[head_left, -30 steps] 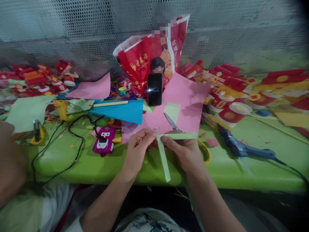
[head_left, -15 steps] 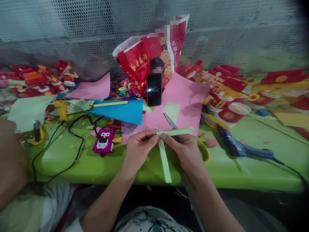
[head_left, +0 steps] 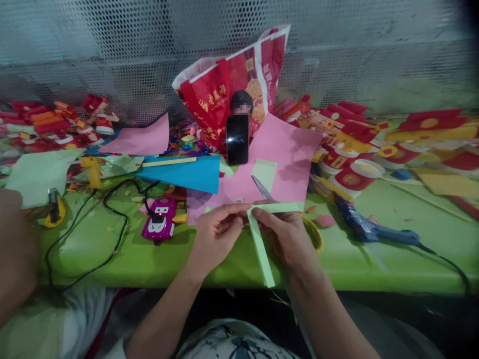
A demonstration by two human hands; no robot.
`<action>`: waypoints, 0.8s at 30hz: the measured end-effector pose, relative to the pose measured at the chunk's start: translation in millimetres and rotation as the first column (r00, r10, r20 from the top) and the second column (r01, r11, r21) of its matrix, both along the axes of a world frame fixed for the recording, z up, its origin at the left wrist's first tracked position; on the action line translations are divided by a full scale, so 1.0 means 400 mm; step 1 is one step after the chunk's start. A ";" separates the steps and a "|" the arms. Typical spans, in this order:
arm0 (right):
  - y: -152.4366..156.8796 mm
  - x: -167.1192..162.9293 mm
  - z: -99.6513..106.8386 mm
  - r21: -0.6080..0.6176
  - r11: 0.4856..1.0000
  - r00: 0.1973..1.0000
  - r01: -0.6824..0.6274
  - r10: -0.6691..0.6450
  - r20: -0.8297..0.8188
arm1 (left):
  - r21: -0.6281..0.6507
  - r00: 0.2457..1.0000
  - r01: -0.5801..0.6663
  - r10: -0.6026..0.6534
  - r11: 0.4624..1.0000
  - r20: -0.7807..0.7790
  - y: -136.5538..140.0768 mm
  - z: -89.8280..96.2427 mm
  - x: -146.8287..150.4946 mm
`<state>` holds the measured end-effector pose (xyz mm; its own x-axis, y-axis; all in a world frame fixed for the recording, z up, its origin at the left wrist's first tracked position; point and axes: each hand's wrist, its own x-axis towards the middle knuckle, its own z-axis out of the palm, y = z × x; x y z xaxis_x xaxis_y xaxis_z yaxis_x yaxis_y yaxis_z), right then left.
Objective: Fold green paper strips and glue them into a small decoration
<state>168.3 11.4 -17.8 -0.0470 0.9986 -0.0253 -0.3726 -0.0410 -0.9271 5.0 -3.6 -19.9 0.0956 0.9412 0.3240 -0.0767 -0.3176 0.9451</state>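
Head view, pale green paper strip: Your paper strip has just swung its near leg a little to the right, while the far leg points right much as before.
Left thumb: Half a second ago it pressed beside the corner; now it has come away to the left, and your index finger reaches the corner instead.
Meaning: The fold seems to rest mainly on your right hand's hold, with the left shifting its grip.
Right hand: Your right hand is closed on the strip, thumb pressed over the corner, fingers hidden behind.
Left hand: Your left hand is loosely curled, thumb and index apart; you cannot tell whether it pinches anything.
Strip's place: Above the green table's near edge, between your hands, on the near side of the pink paper.
Scissors: The scissors' blade juts out beyond your right hand; their handles are hidden.
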 end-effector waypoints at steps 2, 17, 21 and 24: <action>0.001 0.002 0.000 -0.025 1.000 1.000 0.006 -0.007 -0.025 | 0.088 0.997 0.014 -0.007 0.996 -0.081 -0.001 0.000 -0.002; 0.000 0.000 0.002 0.032 0.999 0.997 -0.040 0.042 -0.061 | 0.012 0.994 -0.110 0.110 0.994 -0.014 0.005 0.006 0.009; -0.007 -0.003 0.004 0.051 0.999 1.000 -0.016 0.015 0.015 | -0.084 0.993 -0.102 0.106 0.991 0.057 0.008 0.001 0.005; -0.010 -0.002 0.007 0.045 0.999 0.998 -0.031 0.029 0.055 | -0.140 0.989 -0.096 0.110 0.986 0.098 0.012 0.001 0.001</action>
<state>167.4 7.3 -15.2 -0.0767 0.9969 0.0168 -0.3205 -0.0087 -0.9472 5.5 1.1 -19.7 -0.0318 0.9799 0.1969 -0.1511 -0.1995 0.9682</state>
